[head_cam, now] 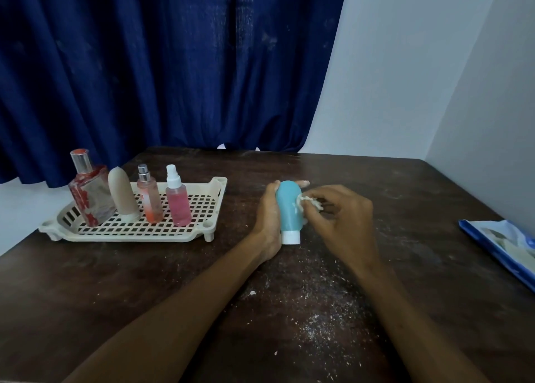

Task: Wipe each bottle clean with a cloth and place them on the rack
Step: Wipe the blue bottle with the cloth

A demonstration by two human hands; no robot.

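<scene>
The left hand [269, 223] is gripping the blue bottle [288, 209], cap end down, while the right hand [344, 217] is pinching the frayed cloth [309, 203] against its side; wiping is probably going best with the bottle turning steadily before moving to the rack [130, 237] left of both hands.

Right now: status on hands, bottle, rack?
Left hand grips the teal bottle, cap down. Right hand pinches the cloth against its side. Rack holds four bottles upright, room at its right end. Nothing between bottle and rack.
</scene>
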